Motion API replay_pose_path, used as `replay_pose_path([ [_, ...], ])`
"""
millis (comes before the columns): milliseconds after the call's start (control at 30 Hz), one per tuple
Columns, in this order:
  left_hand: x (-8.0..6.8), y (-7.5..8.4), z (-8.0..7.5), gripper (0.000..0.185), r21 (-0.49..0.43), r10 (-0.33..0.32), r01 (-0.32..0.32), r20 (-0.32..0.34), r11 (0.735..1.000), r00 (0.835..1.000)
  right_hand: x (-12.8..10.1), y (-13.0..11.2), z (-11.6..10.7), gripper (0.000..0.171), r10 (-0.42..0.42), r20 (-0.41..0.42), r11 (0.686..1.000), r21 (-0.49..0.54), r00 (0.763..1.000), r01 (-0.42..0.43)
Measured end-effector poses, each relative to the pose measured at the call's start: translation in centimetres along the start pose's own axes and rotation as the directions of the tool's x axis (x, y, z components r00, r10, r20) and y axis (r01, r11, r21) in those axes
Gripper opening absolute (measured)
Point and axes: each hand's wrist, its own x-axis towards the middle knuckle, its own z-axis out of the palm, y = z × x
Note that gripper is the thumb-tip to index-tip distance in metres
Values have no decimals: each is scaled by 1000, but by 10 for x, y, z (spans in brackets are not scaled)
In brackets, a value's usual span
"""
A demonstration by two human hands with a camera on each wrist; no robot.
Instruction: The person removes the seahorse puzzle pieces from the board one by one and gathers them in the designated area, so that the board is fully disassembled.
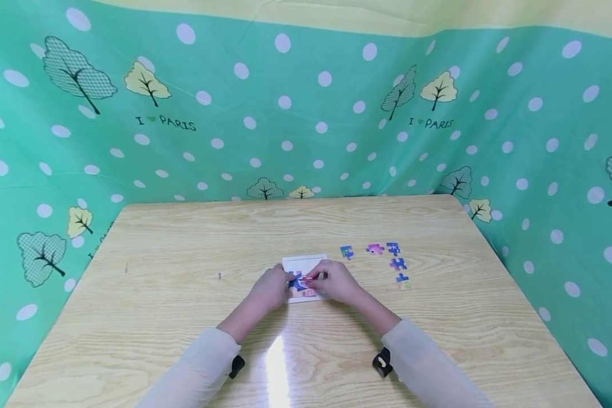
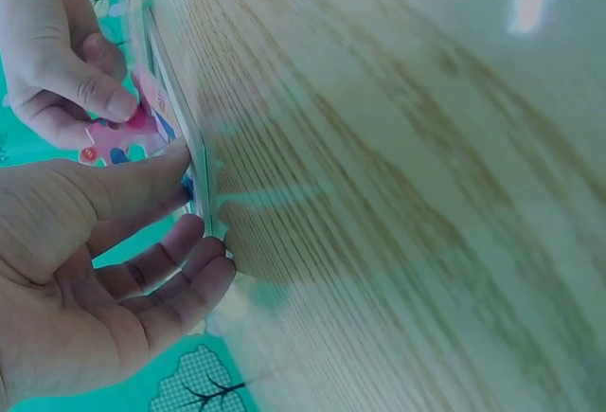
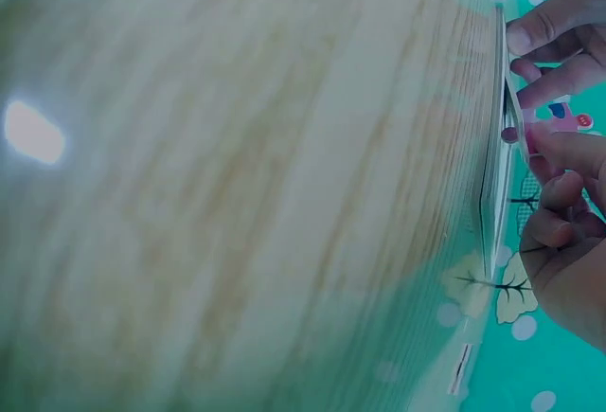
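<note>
Puzzle piece (image 2: 121, 133), pink with some blue and red, sits in the pinch of the right hand (image 1: 338, 281), thumb and forefinger closed on it just above the puzzle tray (image 1: 304, 263). In the head view this happens a little below the centre of the frame, over the near part of the white tray, where a few pieces already lie in colour. The left wrist view shows the piece at the upper left, the right fingers (image 2: 99, 90) curled round it. The left hand (image 1: 271, 288) lies against the tray's left edge; its fingers (image 2: 180, 275) are nearly straight and relaxed, the thumb resting along the tray's rim, gripping nothing. In the right wrist view the tray (image 3: 492, 175) appears edge-on at the right side, both sets of fingertips close beside it.

To the right of the tray, five loose pieces (image 1: 394, 248) lie apart from each other on the wooden table (image 1: 183, 272). A green cloth (image 1: 285, 113) with white dots and trees surrounds the table on three sides.
</note>
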Motion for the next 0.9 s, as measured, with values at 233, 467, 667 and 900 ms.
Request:
replay_pose_path([
  [233, 1, -3, 2, 35, 26, 20, -20, -11, 999, 1000, 0, -1, 0, 14, -6, 5, 999, -42, 1000, 6],
  [467, 1, -1, 2, 36, -3, -1, 1, -3, 1000, 1000, 1, 1, 2, 12, -40, -15, 998, -58, 999, 39],
  [667, 1, -1, 1, 37, -8, -1, 1, -14, 1000, 1000, 1, 1, 6, 14, 25, -43, 999, -31, 999, -27],
  [900, 2, -2, 2, 36, -10, 4, -4, -16, 1000, 1000, 2, -1, 8, 12, 110, -65, 993, 41, 992, -107],
])
